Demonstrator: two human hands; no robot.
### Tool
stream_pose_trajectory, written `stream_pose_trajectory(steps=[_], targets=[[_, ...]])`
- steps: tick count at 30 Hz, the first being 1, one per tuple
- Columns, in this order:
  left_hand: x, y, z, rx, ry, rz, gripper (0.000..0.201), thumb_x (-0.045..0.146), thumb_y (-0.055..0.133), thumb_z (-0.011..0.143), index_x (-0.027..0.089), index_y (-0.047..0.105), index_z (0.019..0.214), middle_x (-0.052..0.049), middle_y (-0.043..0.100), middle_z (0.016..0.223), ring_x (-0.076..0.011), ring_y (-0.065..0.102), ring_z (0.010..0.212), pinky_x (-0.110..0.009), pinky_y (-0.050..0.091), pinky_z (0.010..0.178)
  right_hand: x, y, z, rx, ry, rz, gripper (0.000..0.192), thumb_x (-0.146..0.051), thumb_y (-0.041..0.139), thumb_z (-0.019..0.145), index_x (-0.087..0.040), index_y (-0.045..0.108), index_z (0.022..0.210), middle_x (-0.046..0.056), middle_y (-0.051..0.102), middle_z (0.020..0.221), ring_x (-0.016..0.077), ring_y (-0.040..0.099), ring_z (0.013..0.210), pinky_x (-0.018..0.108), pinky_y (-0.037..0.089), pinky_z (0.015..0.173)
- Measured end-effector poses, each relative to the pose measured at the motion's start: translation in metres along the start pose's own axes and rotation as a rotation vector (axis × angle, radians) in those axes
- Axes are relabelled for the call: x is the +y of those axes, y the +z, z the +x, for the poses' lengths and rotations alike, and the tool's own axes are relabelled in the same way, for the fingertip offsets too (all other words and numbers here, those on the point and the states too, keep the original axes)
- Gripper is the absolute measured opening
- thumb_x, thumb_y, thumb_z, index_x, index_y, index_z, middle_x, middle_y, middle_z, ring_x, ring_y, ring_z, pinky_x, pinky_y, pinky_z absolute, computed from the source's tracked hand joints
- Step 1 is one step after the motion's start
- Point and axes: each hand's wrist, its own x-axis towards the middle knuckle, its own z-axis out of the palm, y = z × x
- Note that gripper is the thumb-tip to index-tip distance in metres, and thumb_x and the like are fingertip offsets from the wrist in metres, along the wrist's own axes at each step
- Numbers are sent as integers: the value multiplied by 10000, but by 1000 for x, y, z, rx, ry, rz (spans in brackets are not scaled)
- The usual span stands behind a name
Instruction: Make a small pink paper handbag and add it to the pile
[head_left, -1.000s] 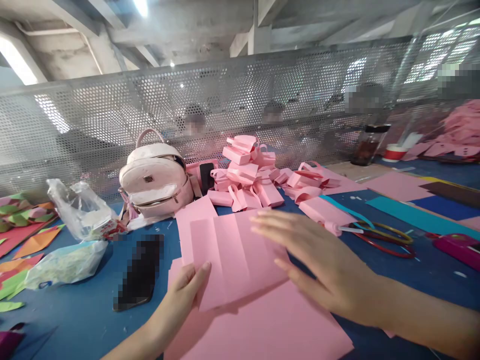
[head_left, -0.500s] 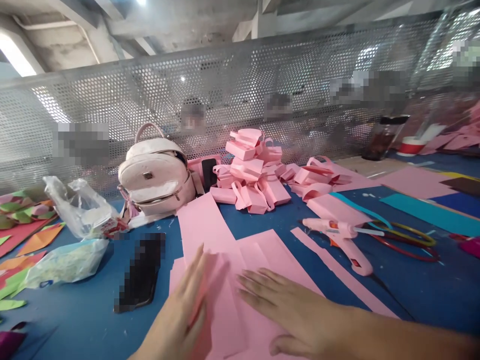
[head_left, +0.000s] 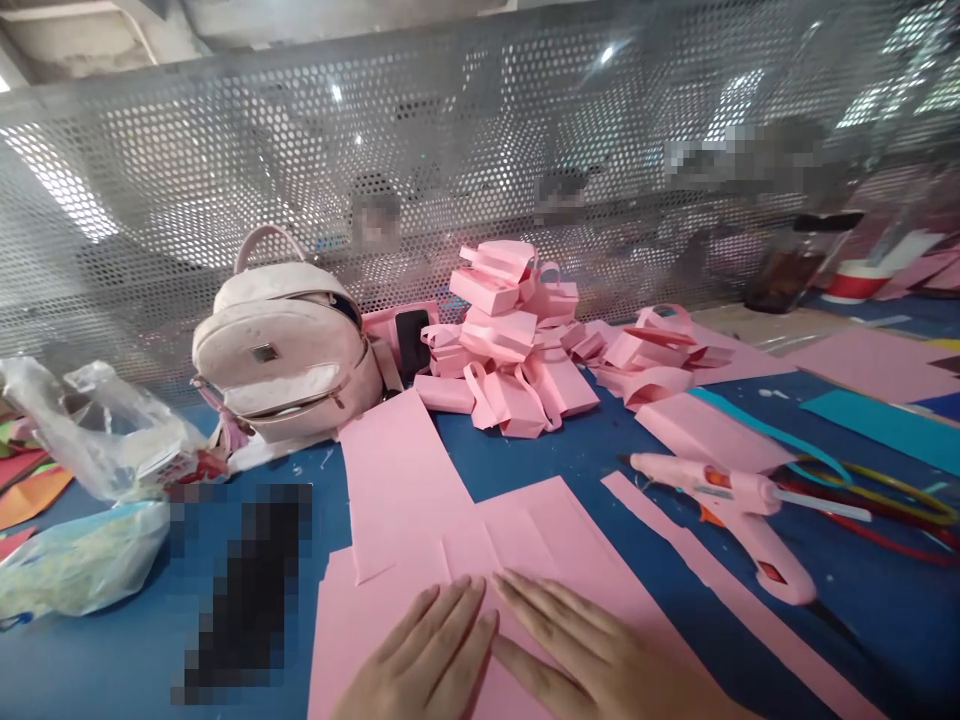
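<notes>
Pink paper sheet (head_left: 525,540) at surface's near edge: left hand (head_left: 427,660) & right hand (head_left: 592,665) flat, fingers spread, touching. Press evenly w/ fingertips along crease.

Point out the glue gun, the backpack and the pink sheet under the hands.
glue gun (head_left: 724,492): head view, on its barrel.
backpack (head_left: 281,345): head view, on its front pocket.
pink sheet (head_left: 525,540): head view, on the creased part beyond the fingertips.

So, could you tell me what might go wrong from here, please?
Both hands, left hand and right hand, press flat on the pink sheet, which overlaps other loose sheets; it may slide and crease crookedly. The glue gun lies close on the right; a sweeping arm might knock it, or touch its tip.
</notes>
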Motion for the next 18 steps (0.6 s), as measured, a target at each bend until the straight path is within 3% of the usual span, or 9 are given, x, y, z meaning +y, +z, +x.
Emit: stream_pose_trajectory(steps=[5,12,18], targets=[[-5,8,-8,20,-51,61,557,402,444,1049,106,411,1520,-152,472,1531,-280,337,1478,-408,282,1210,-2,-11,6,-45,33,-95,459,-232,441,1027,-209,482,1483,84,588,1427,244,624,1255,328,590,971],[-8,9,-9,21,-44,78,573,447,443,1042,117,432,1511,-135,490,1522,-274,354,1473,-384,301,1209,-7,-11,3,-62,80,-27,497,-202,456,1030,-201,412,1525,106,528,1480,254,555,1328,363,545,1044],[-8,8,-8,12,-43,61,629,516,428,1030,122,416,1520,-133,481,1526,-270,354,1474,-372,328,1197,-4,-2,-2,8,65,45,567,-293,465,1039,-189,308,1574,146,526,1464,286,540,1336,417,524,1057]])
